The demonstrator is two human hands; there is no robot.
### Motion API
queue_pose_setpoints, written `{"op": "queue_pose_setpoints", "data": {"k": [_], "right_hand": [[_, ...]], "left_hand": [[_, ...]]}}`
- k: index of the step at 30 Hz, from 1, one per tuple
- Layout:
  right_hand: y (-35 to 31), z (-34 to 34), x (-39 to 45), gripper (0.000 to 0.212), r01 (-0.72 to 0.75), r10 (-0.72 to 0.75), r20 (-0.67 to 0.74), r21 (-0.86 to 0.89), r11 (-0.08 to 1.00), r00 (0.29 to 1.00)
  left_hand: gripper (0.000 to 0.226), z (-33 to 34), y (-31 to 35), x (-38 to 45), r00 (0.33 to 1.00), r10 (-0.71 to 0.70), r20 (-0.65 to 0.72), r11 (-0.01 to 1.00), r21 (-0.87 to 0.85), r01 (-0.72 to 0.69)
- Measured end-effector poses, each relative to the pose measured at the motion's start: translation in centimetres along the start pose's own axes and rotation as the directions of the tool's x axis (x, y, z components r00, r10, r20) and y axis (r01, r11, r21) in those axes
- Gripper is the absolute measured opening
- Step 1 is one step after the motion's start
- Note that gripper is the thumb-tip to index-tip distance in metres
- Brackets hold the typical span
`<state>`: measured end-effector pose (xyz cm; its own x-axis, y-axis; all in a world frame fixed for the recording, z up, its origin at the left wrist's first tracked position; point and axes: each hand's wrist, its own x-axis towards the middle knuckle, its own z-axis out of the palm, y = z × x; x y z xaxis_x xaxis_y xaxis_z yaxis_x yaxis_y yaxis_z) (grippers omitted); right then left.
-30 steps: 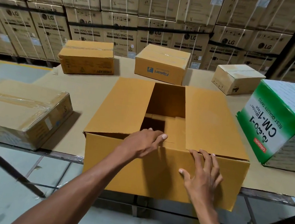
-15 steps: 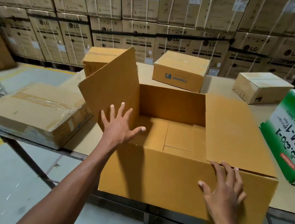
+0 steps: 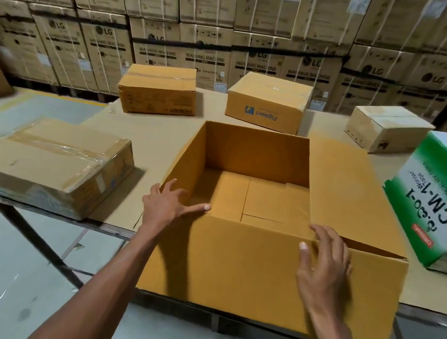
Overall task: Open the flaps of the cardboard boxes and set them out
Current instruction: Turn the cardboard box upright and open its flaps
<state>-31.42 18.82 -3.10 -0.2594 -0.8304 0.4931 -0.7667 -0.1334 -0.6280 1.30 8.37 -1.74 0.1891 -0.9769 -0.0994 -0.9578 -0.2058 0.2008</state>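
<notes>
A large brown cardboard box point(image 3: 231, 271) stands at the table's near edge, its top open and its inside bare. Its right flap point(image 3: 356, 194) still lies roughly flat over the right side. The left flap is out of sight beyond the left wall. My left hand point(image 3: 165, 207) rests on the box's near left corner with fingers spread and the thumb along the front rim. My right hand point(image 3: 324, 264) has straight fingers touching the near edge of the right flap, the palm over the front face.
A taped box point(image 3: 45, 161) lies at the left. Closed boxes stand at the back: a brown one point(image 3: 158, 90), a Flipkart one point(image 3: 266, 103), a small one point(image 3: 386, 129). A green-white tape carton point(image 3: 441, 205) sits right. Stacked washing-machine cartons point(image 3: 234, 41) form the back wall.
The left flap, lifted upright by my left hand half a second ago, has swung outward and out of sight. My left hand dropped to the box's corner. The right hand stayed at the front rim.
</notes>
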Motion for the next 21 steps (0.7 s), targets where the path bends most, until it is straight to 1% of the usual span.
{"op": "queue_pose_setpoints", "data": {"k": [1, 2, 3, 4, 6, 8, 10, 12, 14, 16, 18, 21], "right_hand": [[-0.9, 0.0, 0.5, 0.034, 0.033, -0.038, 0.049, 0.098, 0.995, 0.998], [-1.9, 0.0, 1.0, 0.033, 0.024, -0.048, 0.132, 0.177, 0.984, 0.990], [-2.7, 0.1, 1.5, 0.034, -0.002, -0.048, 0.231, 0.212, 0.977, 0.972], [-3.4, 0.4, 2.0, 0.037, -0.018, -0.044, 0.319, 0.189, 0.982, 0.947], [-4.0, 1.1, 2.9, 0.045, -0.004, -0.007, 0.434, 0.024, 1.000, 0.901], [-4.2, 1.5, 4.0, 0.051, -0.030, 0.094, 0.504, -0.133, 0.991, 0.858], [-4.0, 1.5, 5.1, 0.056, -0.068, 0.198, 0.544, -0.250, 0.966, 0.815], [-3.7, 1.1, 6.0, 0.057, -0.088, 0.244, 0.536, -0.299, 0.950, 0.808], [-3.6, 0.4, 6.8, 0.054, -0.076, 0.199, 0.478, -0.265, 0.961, 0.856], [-3.4, -0.7, 7.7, 0.053, -0.057, 0.145, 0.365, -0.242, 0.969, 0.920], [-2.8, -1.9, 9.1, 0.057, -0.058, 0.121, 0.232, -0.259, 0.964, 0.965], [-0.7, -4.2, 11.3, 0.061, -0.126, 0.158, 0.087, -0.296, 0.947, 0.984]], "left_hand": [[0.105, 0.2, 0.0, 0.1, 1.000, -0.006, -0.004, 1.000, -0.008, 0.006], [0.101, 0.3, -0.1, 0.2, 1.000, -0.010, -0.007, 1.000, -0.021, 0.009], [0.099, 0.4, -0.1, 0.3, 1.000, -0.013, -0.011, 0.999, -0.036, 0.013], [0.097, 0.5, -0.1, 0.3, 1.000, -0.016, -0.018, 0.999, -0.050, 0.015], [0.095, 0.8, -0.2, 0.4, 0.999, -0.014, -0.037, 0.997, -0.071, 0.012], [0.094, 1.0, -0.3, 0.5, 0.998, -0.011, -0.054, 0.997, -0.083, 0.007], [0.091, 1.2, -0.4, 0.6, 0.997, -0.011, -0.073, 0.997, -0.082, 0.005], [0.089, 1.3, -0.3, 0.6, 0.997, -0.013, -0.080, 0.996, -0.087, 0.006], [0.088, 1.2, -0.1, 0.4, 0.996, -0.009, -0.089, 0.995, -0.099, 0.000], [0.086, 1.1, 0.1, 0.1, 0.995, 0.002, -0.097, 0.994, -0.113, -0.012], [0.085, 0.9, 0.1, -0.1, 0.995, 0.007, -0.100, 0.992, -0.128, -0.020], [0.085, 1.2, -0.1, -0.1, 0.994, 0.006, -0.110, 0.992, -0.122, -0.020]]}}
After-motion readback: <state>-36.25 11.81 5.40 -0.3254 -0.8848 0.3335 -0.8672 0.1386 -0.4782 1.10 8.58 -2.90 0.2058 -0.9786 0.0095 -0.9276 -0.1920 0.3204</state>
